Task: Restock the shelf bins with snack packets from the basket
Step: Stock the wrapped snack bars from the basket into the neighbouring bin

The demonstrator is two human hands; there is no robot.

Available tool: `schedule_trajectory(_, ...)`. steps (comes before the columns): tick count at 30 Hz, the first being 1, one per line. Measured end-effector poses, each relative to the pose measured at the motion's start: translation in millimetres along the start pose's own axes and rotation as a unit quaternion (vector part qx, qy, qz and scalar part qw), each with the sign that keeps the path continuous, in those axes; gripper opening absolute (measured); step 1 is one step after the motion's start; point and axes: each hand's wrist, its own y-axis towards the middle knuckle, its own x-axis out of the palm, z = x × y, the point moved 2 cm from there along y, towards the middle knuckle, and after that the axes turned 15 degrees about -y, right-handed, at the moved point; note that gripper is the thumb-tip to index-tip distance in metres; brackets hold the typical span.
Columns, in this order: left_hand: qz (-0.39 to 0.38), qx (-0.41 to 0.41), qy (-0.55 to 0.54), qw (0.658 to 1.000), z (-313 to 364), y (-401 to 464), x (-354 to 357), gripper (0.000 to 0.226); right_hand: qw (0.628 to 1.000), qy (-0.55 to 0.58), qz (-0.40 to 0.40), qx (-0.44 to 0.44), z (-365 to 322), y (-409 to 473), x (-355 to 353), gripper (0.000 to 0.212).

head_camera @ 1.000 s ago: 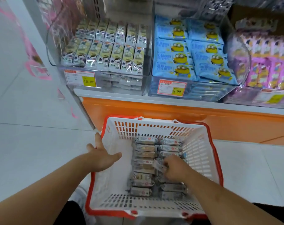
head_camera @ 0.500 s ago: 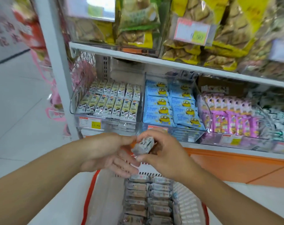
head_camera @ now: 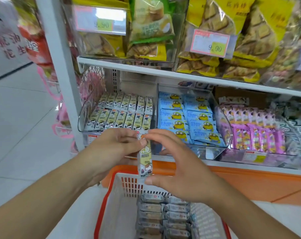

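While one snack packet [head_camera: 145,156] is pinched upright between the left hand [head_camera: 111,149] and right hand [head_camera: 179,169], fingers curled round its ends above the basket [head_camera: 115,190], it should be laid flat into the matching bin [head_camera: 122,112] just beyond the fingers.

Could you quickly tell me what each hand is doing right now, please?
Left hand: pinching the top of the snack packet.
Right hand: holding the same packet, fingers at its top, thumb at its bottom.

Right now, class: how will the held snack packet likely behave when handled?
The snack packet hangs straight from the left hand and right hand, so probably fairly stiff. Fingertip pinches suggest it is light. Its glossy film may be slippery.
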Motion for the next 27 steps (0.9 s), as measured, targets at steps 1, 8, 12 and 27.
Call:
schedule_trajectory(1, -0.002, 0.005, 0.000, 1.000, 0, 1, 1, 0.033, 1.000, -0.012, 0.010, -0.004, 0, 3, 2, 0.082)
schedule_trajectory(8, -0.002, 0.016, -0.009, 1.000, -5, 3, 2, 0.020, 0.998, -0.041, 0.010, 0.035, -3, 10, 7, 0.081)
schedule_trajectory(12, -0.010, -0.007, -0.030, 0.999, 0, 5, -3, 0.026, 0.994, -0.018, 0.058, 0.090, -3, 12, 9, 0.074)
schedule_trajectory(27, -0.011, 0.103, 0.551, 0.828, 25, 19, -127, 0.074, 0.990, -0.065, 0.072, 0.103, -15, 238, 30, 0.076)
